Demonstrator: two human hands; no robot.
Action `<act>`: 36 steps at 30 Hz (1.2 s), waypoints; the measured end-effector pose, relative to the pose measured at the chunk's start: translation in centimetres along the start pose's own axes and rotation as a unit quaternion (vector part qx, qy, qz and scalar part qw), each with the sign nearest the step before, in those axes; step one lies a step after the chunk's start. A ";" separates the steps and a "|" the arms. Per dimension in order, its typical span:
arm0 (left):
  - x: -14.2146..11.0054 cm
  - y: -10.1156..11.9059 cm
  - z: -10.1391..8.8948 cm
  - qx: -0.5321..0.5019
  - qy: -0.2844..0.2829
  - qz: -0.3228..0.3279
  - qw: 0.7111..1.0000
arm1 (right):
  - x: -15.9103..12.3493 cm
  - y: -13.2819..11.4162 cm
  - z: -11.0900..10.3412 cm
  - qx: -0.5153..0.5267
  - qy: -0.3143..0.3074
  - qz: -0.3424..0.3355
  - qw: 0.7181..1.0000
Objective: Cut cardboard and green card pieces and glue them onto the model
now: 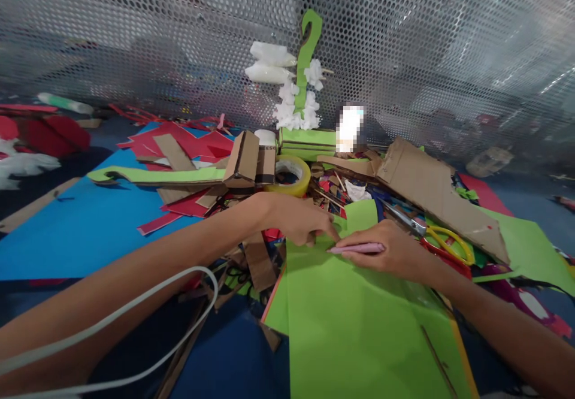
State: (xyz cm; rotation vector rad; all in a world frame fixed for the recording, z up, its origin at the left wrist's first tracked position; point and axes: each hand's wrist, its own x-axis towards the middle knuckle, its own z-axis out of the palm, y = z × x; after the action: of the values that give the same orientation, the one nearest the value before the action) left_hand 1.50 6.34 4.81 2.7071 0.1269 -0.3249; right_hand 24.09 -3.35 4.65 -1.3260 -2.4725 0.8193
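Note:
A large green paper sheet (359, 321) lies in front of me over the cluttered table. My left hand (299, 219) presses down on its far edge with the fingers bent and close together, holding the sheet in place. My right hand (389, 252) is closed round a pink pen-like tool (357, 247), whose tip touches the green sheet right beside my left fingertips. A small green flap (362, 216) stands up just behind both hands.
Yellow-handled scissors (431, 237) lie right of my right hand. A tape roll (290, 174), cardboard pieces (426, 186), red paper scraps (188, 141), blue paper (90, 225) and a green upright shape with white tufts (305, 69) crowd the table. A perforated metal screen stands behind. A white cable (135, 315) crosses my left arm.

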 end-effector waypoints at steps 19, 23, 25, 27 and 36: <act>0.0 0.0 0.2 0.003 0.007 -0.007 1.000 | -0.9 0.9 -0.7 0.026 0.018 0.050 0.998; -0.1 -0.1 0.2 0.008 0.007 -0.005 1.000 | -1.8 1.4 -1.0 0.032 0.021 0.074 0.997; -0.1 0.0 0.1 0.007 0.000 -0.013 1.000 | -1.8 1.5 -0.7 0.032 0.023 0.059 0.997; -0.1 0.1 0.1 0.002 -0.004 -0.023 1.000 | -1.6 1.6 -0.4 0.031 0.028 0.041 0.998; 0.0 -0.2 0.6 0.021 0.006 -0.021 1.000 | -2.2 2.5 -1.3 0.028 0.040 0.060 0.997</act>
State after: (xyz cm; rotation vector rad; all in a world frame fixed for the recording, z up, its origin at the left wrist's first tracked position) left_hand 1.34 6.31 4.18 2.7505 0.1831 -0.3276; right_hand 27.63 -3.55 4.50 -1.4701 -2.3107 0.8392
